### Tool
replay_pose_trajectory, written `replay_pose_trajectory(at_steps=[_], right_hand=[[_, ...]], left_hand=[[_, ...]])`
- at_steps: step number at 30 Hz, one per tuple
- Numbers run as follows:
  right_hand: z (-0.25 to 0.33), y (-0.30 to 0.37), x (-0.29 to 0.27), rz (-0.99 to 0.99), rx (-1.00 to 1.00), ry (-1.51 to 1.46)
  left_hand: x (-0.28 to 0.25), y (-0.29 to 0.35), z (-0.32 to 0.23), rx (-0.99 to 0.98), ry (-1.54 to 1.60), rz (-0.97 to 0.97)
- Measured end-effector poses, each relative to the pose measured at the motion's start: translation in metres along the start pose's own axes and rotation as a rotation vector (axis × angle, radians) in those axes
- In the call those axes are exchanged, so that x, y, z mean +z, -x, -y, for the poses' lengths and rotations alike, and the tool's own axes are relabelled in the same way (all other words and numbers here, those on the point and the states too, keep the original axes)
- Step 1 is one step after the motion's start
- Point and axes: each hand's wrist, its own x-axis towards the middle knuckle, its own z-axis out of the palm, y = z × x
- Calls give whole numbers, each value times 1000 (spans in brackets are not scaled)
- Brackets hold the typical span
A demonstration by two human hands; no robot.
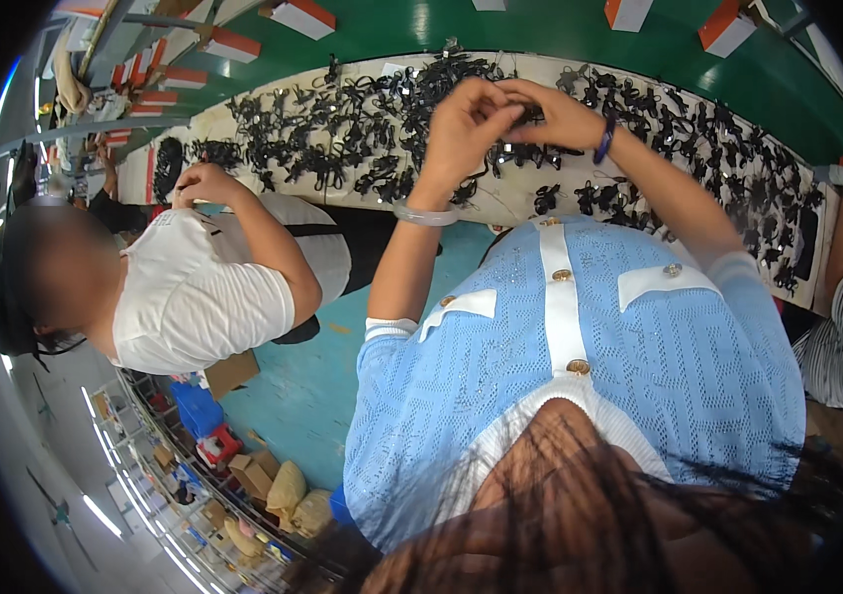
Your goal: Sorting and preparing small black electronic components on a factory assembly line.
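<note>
Black cables [441, 81] lie across the table [510, 195], probably light and limp, best pinched mid-coil; above it, left hand [469, 124] and right hand [562, 119] meet, fingers curled close, contents too hidden to tell

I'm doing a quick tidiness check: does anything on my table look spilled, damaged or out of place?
Nothing looks spilled or plainly damaged. The black cords lie scattered in loose, uneven clumps along the table, which looks messy; they're too small here to check for faults.

Bright ceiling tubes [101, 516], fisheye-bent outer edges.
</note>
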Motion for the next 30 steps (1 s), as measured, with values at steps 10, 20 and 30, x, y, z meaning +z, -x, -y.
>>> replay_pose_trajectory(at_steps=[10,20,30], right_hand=[[102,-78,-13,142,-154,-137],[167,-110,21,262,-469,499],[235,-24,-22,522,3,1410]], left_hand=[[-83,18,-76,281,-332,-459],[-10,27,-47,-146,195,93],[-7,62,-31,-197,11,-249]])
